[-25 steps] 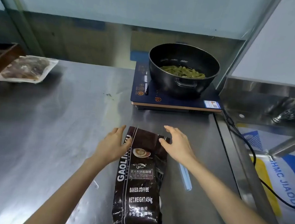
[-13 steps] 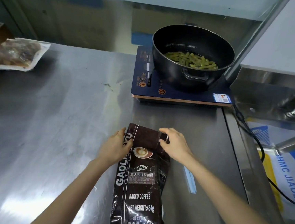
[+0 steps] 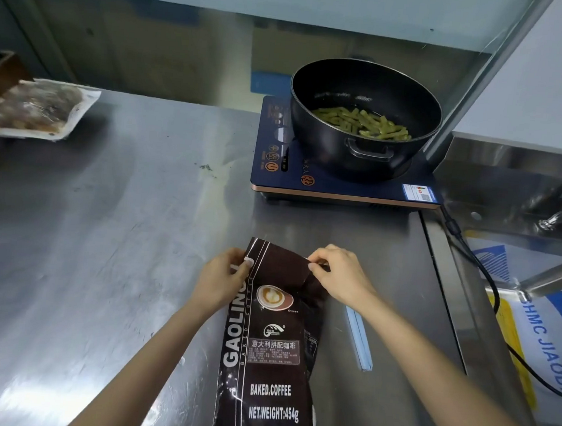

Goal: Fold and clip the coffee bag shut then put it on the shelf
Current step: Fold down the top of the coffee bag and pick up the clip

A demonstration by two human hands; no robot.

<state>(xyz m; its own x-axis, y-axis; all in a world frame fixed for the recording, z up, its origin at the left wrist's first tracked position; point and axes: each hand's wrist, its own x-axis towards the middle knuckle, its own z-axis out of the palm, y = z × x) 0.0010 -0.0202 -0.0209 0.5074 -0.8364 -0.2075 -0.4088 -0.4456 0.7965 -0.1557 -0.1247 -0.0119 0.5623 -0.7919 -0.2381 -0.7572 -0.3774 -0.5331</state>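
Steel desk [image 3: 98, 264] carries the coffee bag [image 3: 271, 348], lying flat; my left hand [image 3: 221, 280] and right hand [image 3: 340, 275] pinch its top corners. Fold evenly, crease hard, then reach the blue clip [image 3: 358, 338].

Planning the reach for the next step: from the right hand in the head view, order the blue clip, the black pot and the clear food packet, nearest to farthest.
From the right hand:
1. Blue clip, on the counter just beside the right forearm.
2. Black pot, on the induction cooker straight ahead.
3. Clear food packet, far across the counter at its left end.
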